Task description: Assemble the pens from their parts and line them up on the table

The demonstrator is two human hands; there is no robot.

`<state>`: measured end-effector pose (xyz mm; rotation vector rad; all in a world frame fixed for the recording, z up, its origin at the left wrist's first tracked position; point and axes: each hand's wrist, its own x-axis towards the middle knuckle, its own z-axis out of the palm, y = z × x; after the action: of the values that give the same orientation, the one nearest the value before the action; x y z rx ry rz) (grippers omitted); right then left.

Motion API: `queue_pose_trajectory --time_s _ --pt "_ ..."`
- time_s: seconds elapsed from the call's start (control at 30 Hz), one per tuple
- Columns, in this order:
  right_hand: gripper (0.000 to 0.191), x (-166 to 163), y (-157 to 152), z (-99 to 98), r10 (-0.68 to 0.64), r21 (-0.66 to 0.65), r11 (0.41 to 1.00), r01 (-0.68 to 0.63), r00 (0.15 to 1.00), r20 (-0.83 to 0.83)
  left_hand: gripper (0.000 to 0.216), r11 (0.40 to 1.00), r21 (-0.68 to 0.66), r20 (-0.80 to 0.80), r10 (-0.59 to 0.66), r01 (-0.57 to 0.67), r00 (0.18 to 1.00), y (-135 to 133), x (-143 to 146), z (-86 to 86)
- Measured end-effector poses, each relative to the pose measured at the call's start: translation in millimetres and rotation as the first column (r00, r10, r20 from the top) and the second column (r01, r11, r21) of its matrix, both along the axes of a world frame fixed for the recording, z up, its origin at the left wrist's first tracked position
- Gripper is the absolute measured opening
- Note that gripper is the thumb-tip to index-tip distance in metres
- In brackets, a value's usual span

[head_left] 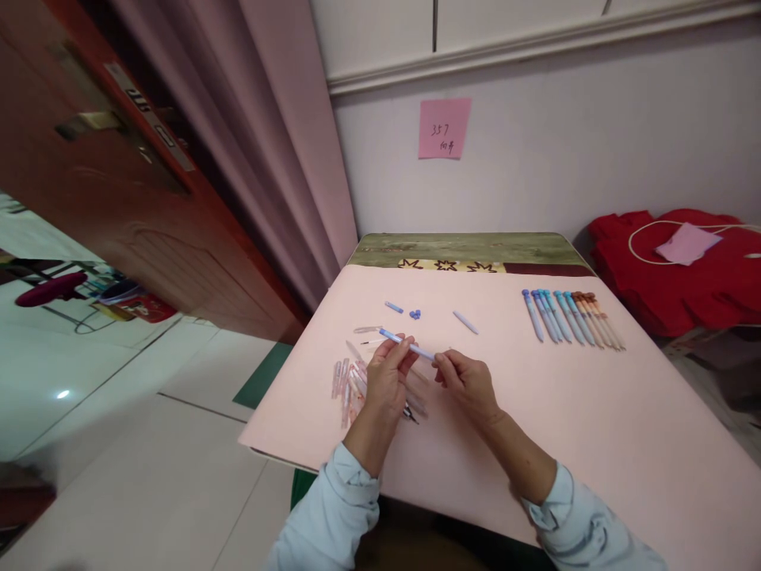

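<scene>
Nearest, two pale blue sleeves [333, 515] lead onto the pink counter [594, 444]. The left hand [386, 382] is curled, thumb and fingertips pinching the blue-tipped end of a slim white pen [410, 346]. The right hand [469, 385] is curled too, its fingertips pinching the pen's other end. The pen hangs just above the counter, tilted, its blue end farther and to the left.

Under and left of the left hand lies a loose heap of clear and pinkish pen parts [348, 385]. Just beyond the hands a clear cap [369, 329] rests on the counter. Farther on lie a short blue piece [393, 307], a small blue bit [414, 314] and a pale barrel [465, 322], each apart from the others.

Far right, a row of assembled pens [571, 317] lies side by side, blue ones left, orange ones right. On the wall beyond hangs a pink note [444, 128].
</scene>
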<state>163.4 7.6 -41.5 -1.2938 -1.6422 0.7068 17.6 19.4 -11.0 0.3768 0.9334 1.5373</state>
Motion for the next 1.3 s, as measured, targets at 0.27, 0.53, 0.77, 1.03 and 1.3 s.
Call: queue_pose_trajectory --time_s 0.27,0.53,0.77,1.03,1.3 --pt "0.025 -3.8 0.9 -2.4 -0.033 0.061 0.997 0.037 0.997 -0.067 0.023 1.000 0.003 -0.006 0.005 -0.005 1.000 -0.1 -3.5 -2.7" --pt "0.037 -1.4 1.6 -5.4 0.088 -0.110 0.989 -0.103 0.987 -0.138 0.025 0.999 0.040 -0.056 -0.025 0.027 0.998 -1.9 -2.9 -4.4" --pt "0.027 -3.4 0.9 -3.2 0.023 -0.064 0.997 -0.034 0.985 -0.172 0.029 0.998 0.051 -0.085 -0.031 0.035 0.996 -2.4 -2.3 -5.1" --pt "0.041 -4.1 1.0 -0.7 0.173 -0.227 0.936 -0.268 0.914 -0.367 0.027 0.996 0.058 -0.108 -0.068 0.075 0.992 -4.1 -4.3 -2.1" --pt "0.020 -4.5 -3.0 1.5 0.008 0.039 0.999 -0.004 0.996 -0.085 0.031 0.998 -0.013 -0.037 -0.062 0.062 0.997 -5.9 0.4 1.5"
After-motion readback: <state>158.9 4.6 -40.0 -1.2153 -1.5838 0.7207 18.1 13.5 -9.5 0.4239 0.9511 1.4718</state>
